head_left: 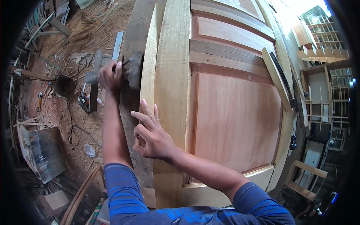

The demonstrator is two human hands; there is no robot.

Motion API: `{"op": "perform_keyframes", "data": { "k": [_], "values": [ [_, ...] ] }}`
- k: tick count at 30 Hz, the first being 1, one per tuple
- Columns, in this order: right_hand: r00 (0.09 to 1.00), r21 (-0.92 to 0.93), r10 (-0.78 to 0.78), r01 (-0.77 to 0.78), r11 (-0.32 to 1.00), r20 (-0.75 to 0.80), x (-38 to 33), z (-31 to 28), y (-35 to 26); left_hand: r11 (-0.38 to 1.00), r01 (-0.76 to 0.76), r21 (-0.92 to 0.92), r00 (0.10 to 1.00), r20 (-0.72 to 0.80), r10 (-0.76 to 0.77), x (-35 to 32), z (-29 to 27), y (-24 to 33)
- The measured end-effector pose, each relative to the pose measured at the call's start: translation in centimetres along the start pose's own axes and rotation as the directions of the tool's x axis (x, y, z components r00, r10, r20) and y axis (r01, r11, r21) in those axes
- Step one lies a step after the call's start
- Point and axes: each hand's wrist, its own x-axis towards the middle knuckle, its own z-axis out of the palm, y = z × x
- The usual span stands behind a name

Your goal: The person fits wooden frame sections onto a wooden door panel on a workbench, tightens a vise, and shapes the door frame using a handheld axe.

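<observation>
Left hand [110, 76] reaches forward, curled; right hand [153, 138] angles leftward, some fingers [146, 109] extended, others bent.

Brown sawdust [88, 123] covers the floor [83, 140], strewn with wood scraps [107, 17] around a dark container [63, 87]. A worn box [48, 152] stands at lower left. Bright white light [287, 11] floods the upper right, near pale lattices [330, 100]; a wooden frame [310, 168] is at lower right, among dim shadows
</observation>
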Motion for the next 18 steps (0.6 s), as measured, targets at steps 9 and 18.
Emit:
{"op": "perform_keyframes", "data": {
  "k": [9, 18],
  "values": [
    [1.0, -0.13, -0.027, 0.027, 0.991, 0.006, 1.7, 0.8, 0.1, 0.995, -0.078, 0.055, 0.991, 0.11, 0.071, 3.4, 1.6, -0.5],
    [0.999, -0.07, 0.036, -0.036, 0.997, 0.01, 0.8, -1.8, -0.8, 0.702, 0.375, -0.606, 0.851, 0.525, -0.001, -9.8, -6.2, 8.5]
  ]
}}
